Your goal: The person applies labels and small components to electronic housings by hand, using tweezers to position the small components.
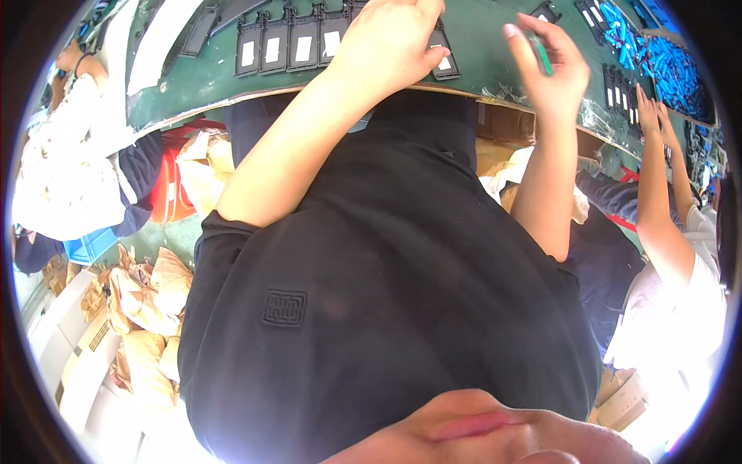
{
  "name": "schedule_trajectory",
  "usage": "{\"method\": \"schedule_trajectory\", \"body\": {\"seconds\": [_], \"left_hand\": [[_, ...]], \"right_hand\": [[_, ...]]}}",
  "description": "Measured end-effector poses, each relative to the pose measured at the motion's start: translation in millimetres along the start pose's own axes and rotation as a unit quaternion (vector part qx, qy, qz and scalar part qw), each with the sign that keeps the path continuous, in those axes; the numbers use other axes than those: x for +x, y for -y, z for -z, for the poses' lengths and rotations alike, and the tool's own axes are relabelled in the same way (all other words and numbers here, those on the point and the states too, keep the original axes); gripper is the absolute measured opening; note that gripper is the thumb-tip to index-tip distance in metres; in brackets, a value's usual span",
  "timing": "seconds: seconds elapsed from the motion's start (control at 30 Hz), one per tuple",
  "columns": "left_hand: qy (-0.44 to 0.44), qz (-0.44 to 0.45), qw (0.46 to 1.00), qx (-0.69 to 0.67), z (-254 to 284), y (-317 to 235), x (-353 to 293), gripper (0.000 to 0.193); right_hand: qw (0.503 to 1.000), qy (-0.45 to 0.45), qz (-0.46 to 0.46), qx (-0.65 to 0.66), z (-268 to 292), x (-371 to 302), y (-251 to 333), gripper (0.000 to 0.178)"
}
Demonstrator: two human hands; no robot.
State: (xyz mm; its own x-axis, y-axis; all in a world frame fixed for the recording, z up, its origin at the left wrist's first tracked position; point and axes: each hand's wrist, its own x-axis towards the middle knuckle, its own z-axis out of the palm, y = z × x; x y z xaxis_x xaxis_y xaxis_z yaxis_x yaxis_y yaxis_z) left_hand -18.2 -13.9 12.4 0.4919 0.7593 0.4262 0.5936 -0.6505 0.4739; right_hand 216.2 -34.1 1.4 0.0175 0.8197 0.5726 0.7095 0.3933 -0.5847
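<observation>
My left hand (394,39) reaches over a row of flat black plastic cases (288,48), several of them side by side, each with a white label. Its thumb is stretched out at the rightmost case (445,65); the other fingers partly leave the upper edge. To the right, my right hand (555,73) is raised at the bench's near edge. A slim green object (540,54), perhaps a tool handle, sits between its thumb and fingers; blur hides its exact kind.
The green bench (193,97) has a worn front edge. At right lie a heap of blue pieces (680,77) and more black cases (618,93), near a co-worker's hands (653,116). Another person (73,170) is at left. Brown paper bags (147,309) and a red container (170,185) stand below.
</observation>
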Motion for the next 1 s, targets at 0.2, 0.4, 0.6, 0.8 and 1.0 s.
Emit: {"method": "schedule_trajectory", "body": {"seconds": [0.2, 0.4, 0.6, 0.8, 1.0], "left_hand": [[0.02, 0.058, 0.996, -0.067, -1.8, 1.0, -0.5, 0.036], [-0.001, -0.026, 1.0, -0.013, -12.2, 8.2, -5.0, 0.023], [-0.015, -0.033, 0.999, 0.007, -15.3, 7.7, -6.4, 0.023], [-0.009, -0.025, 0.999, 0.027, -15.6, 7.8, -6.0, 0.023], [-0.011, -0.03, 0.999, 0.028, -15.3, 8.8, -5.7, 0.024]], "right_hand": [[0.901, 0.045, -0.174, 0.396, -28.8, -33.9, -2.5, 0.032], [0.927, 0.032, -0.173, 0.331, -30.7, -48.6, -12.7, 0.018], [0.949, 0.094, -0.142, 0.267, -35.0, -43.0, 3.5, 0.019], [0.951, 0.11, -0.144, 0.25, -35.8, -41.0, 2.4, 0.018], [0.96, 0.111, -0.103, 0.234, -34.8, -39.0, 2.2, 0.015]]}}
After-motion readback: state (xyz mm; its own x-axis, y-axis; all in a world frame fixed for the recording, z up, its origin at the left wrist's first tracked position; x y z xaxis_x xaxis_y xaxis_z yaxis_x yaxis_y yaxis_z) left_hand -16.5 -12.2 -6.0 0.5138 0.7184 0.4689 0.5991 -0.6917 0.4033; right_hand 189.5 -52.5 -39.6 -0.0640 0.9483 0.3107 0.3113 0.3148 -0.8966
